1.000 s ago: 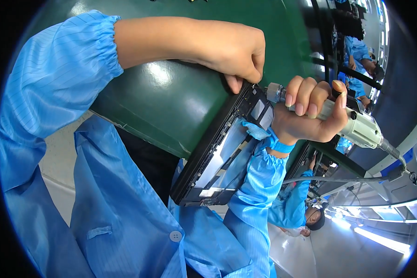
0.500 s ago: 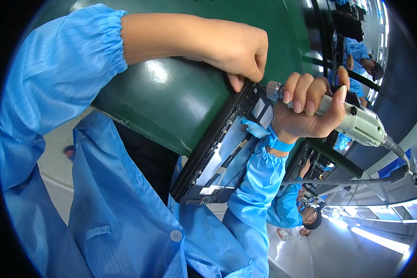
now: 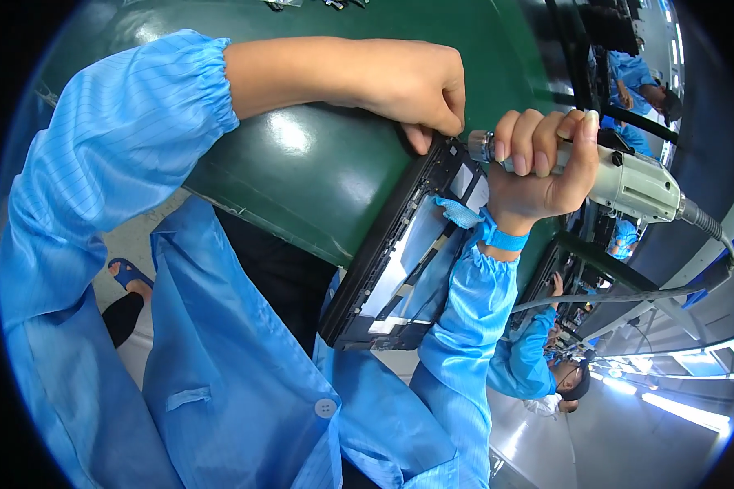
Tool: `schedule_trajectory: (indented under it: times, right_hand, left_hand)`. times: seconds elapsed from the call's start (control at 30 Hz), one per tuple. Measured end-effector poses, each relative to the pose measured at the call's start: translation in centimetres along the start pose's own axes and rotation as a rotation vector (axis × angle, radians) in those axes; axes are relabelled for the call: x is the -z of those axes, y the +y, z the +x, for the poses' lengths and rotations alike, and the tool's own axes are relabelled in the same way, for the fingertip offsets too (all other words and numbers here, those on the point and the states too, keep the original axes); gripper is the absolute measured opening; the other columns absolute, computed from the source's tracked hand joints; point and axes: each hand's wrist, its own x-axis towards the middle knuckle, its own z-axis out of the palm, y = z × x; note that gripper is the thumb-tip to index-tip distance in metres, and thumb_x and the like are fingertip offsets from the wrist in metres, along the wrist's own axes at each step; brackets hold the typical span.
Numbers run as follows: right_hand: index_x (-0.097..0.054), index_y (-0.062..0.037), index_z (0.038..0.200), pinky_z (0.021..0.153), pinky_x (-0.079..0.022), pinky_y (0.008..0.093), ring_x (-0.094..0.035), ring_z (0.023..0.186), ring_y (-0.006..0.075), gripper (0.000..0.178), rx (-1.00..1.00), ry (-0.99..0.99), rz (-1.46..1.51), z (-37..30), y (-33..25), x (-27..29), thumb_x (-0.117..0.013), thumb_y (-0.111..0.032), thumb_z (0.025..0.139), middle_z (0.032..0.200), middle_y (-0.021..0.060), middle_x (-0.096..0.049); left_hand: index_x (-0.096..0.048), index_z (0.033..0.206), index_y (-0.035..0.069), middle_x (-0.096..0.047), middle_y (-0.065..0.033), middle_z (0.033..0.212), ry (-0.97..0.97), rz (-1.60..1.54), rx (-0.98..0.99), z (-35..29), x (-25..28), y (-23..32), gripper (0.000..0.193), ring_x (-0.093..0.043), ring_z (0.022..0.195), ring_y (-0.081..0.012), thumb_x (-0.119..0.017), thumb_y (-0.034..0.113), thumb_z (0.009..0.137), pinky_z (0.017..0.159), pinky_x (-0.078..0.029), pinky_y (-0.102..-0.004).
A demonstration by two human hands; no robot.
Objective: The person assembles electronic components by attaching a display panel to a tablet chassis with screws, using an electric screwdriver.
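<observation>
A black laptop casing, its inner side showing frames and pale panels, lies tilted at the green table's edge. At its far corner, my left hand is closed, thumb and finger pinched at the edge; the fingertips are partly hidden. My right hand wraps around a pale electric screwdriver, fingers curled and thumb raised along its body. The driver's metal nose points at that same corner, close to my left fingertips. The bit's tip cannot be made out. A blue wrist strap circles my right wrist, beside a light-blue textured piece on the casing.
The glossy green table spreads beneath my left arm. A cable runs from the driver's rear, and a grey hose or bar crosses at right. Co-workers in blue sit along the right. A sandaled foot shows at lower left.
The whole view has shifted slightly, bringing the sandaled foot and small items at the table's top edge into sight. Both hands keep their places at the casing's corner.
</observation>
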Motion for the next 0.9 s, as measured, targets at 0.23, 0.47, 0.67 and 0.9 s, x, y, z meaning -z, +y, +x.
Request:
schedule_trajectory:
  times: [0.23, 0.47, 0.67, 0.9]
  right_hand:
    - [-0.037, -0.0090, 0.065, 0.041, -0.037, 0.0295, -0.032, 0.039, 0.0109, 0.041, 0.018, -0.054, -0.023, -0.4, 0.1, 0.1, -0.037, -0.027, 0.101, 0.047, -0.0012, -0.026]
    - [-0.040, -0.0075, 0.070, 0.041, -0.038, 0.0291, -0.033, 0.039, 0.0109, 0.041, 0.026, -0.034, -0.016, -0.2, 0.1, 0.1, -0.037, -0.031, 0.103, 0.048, -0.0015, -0.027]
    - [-0.039, -0.0081, 0.067, 0.041, -0.038, 0.0293, -0.034, 0.039, 0.0111, 0.041, 0.032, -0.014, -0.002, 0.0, 0.1, 0.1, -0.039, -0.030, 0.103, 0.048, -0.0012, -0.028]
    - [-0.051, -0.0024, 0.077, 0.040, -0.038, 0.0299, -0.039, 0.039, 0.0123, 0.028, 0.047, 0.068, 0.124, 0.0, 0.4, 0.2, -0.054, -0.021, 0.097, 0.050, 0.0012, -0.036]
  left_hand:
    - [-0.069, 0.102, -0.007, -0.070, -0.0135, 0.077, 0.012, -0.013, 0.006, -0.2, -0.3, -0.1, 0.024, -0.069, 0.065, -0.0137, -0.061, 0.012, 0.089, 0.062, -0.056, -0.0235]
    - [-0.069, 0.103, -0.006, -0.070, -0.0132, 0.077, 0.004, -0.012, 0.005, -0.1, -0.2, 0.0, 0.025, -0.069, 0.066, -0.0135, -0.061, 0.013, 0.089, 0.063, -0.056, -0.0233]
    - [-0.069, 0.103, -0.007, -0.070, -0.0132, 0.079, -0.018, -0.008, 0.010, 0.1, 0.1, 0.0, 0.024, -0.069, 0.067, -0.0124, -0.061, 0.013, 0.090, 0.062, -0.056, -0.0230]
    - [-0.061, 0.080, -0.001, -0.061, -0.0175, 0.078, 0.563, 0.738, -0.489, -2.9, -1.6, 1.9, 0.018, -0.060, 0.073, -0.0349, -0.061, 0.016, 0.078, 0.067, -0.050, -0.0436]
